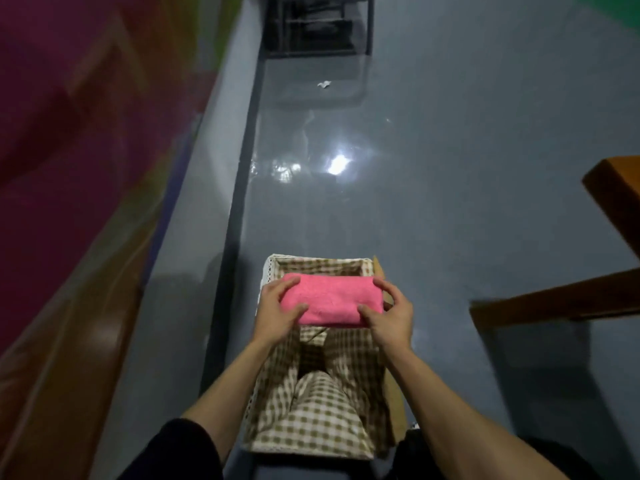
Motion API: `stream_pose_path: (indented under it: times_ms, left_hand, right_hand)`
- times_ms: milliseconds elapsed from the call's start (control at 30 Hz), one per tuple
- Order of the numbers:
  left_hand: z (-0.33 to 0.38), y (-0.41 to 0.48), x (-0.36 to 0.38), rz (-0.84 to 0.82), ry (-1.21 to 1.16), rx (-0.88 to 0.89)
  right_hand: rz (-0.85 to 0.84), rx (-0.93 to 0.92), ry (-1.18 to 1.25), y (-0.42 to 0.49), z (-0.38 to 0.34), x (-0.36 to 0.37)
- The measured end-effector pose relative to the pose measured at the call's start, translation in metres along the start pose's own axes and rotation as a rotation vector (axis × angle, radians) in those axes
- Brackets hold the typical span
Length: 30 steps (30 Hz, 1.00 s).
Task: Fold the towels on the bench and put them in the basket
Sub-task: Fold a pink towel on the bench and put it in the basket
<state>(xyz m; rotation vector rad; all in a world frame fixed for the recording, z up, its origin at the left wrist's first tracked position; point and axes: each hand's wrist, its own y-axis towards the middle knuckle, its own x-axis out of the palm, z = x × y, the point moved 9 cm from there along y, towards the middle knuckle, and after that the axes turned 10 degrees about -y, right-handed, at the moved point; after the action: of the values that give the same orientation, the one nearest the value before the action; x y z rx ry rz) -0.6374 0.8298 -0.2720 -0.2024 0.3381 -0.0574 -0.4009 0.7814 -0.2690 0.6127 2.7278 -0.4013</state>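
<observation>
Holding: left hand (277, 315), right hand (393, 320) clasp pink towel (332, 299) at its 9 and 3 o'clock ends.
Below: checked basket (311, 431), stretching toward 6 o'clock.

A glossy grey-blue floor (467, 220) is spread across the view, and a bright light reflection (338, 164) is seen near its centre. A blurred magenta wall (69, 133) is seen at 9 o'clock, a dark metal-framed unit (318, 29) at 12 o'clock, and brown wooden furniture (613, 199) at 3 o'clock.
</observation>
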Motion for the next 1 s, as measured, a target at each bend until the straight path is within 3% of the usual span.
stream_pose_path:
  times_ms: [133,300,433,733,1000]
  left_hand:
    - [-0.059,0.038,0.010,0.003,0.039,-0.086]
    - [-0.118,0.072,0.027,0.044,0.045,-0.132]
    - [-0.163,0.078,0.042,0.115,0.023,-0.203]
    - [-0.240,0.105,0.071,0.113,0.059,-0.186]
    - [-0.284,0.102,0.094,0.076,0.178,-0.105]
  right_hand:
    - [-0.030,0.029,-0.107,0.031,0.035,0.050]
    - [-0.041,-0.081,-0.256,0.046,0.071,0.100]
    - [0.011,0.074,-0.222,0.052,0.118,0.123]
    - [0.050,0.327,-0.220,0.075,0.207,0.155]
    - [-0.074,0.253,-0.334,0.079,0.246,0.183]
